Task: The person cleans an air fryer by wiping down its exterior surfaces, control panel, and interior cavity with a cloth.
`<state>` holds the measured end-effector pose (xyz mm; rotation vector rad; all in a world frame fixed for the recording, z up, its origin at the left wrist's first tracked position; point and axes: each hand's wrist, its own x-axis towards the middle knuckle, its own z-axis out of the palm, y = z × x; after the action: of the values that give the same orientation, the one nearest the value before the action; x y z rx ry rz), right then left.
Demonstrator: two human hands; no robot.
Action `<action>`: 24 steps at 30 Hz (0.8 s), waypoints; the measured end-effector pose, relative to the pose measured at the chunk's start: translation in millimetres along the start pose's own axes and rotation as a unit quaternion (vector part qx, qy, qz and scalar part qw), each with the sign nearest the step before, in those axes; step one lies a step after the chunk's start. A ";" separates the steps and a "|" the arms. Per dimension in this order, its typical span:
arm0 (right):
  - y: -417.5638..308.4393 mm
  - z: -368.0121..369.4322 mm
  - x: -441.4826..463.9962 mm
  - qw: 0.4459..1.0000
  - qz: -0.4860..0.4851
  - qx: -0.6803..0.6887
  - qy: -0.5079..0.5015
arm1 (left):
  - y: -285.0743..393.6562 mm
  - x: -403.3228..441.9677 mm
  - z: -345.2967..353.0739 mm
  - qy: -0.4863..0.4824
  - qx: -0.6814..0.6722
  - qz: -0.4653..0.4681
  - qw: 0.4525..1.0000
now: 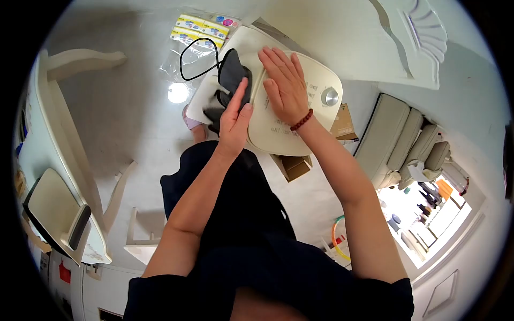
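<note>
My left hand [235, 125] is edge-on with its fingers stretched out, its fingertips against a dark grey, flat-sided item [232, 70]. I cannot make out its exact kind. Several dark lobes [214, 115] hang by its lower left side, and a black cord [182, 63] loops out from its top left. My right hand [286, 88] has straight fingers and lies flat over, or just above, a cream rounded lid-like panel [267, 140]. Printed lines and a silver knob [330, 96] show on that panel. Beaded bracelet [302, 120] circles my right wrist.
Yellow-and-white packs [199, 29] in clear plastic lie at the back. An opened cardboard box [295, 167] sits under the panel's near edge, another carton [344, 123] to its right. A white table [69, 134] and chair [56, 214] stand left; a grey sofa [386, 131] stands right.
</note>
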<state>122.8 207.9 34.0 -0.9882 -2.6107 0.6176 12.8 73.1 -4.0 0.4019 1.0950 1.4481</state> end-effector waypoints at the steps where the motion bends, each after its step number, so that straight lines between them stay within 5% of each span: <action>1: 1.6 0.8 -1.3 1.000 0.001 0.008 0.007 | -2.6 -2.3 0.8 0.012 -0.024 -0.006 1.000; 9: 12.1 -2.8 -3.8 0.986 0.017 0.160 0.041 | 42.4 -39.3 12.3 0.088 0.046 0.053 0.994; 11: 17.5 -7.0 -3.3 0.977 0.029 0.209 0.031 | 60.4 -21.5 25.4 0.099 0.166 0.086 0.977; 15: 25.1 -3.1 -5.9 0.979 0.007 0.196 0.057 | 16.1 6.9 14.1 0.093 0.507 0.240 0.823; 24: 19.0 -1.2 -12.9 0.986 -0.022 0.142 0.089 | 5.9 -58.6 1.7 0.115 0.441 0.138 0.879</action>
<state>143.3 212.4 24.5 -0.8515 -2.3032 0.8213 23.9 21.4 22.0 1.0822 1.9415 1.1707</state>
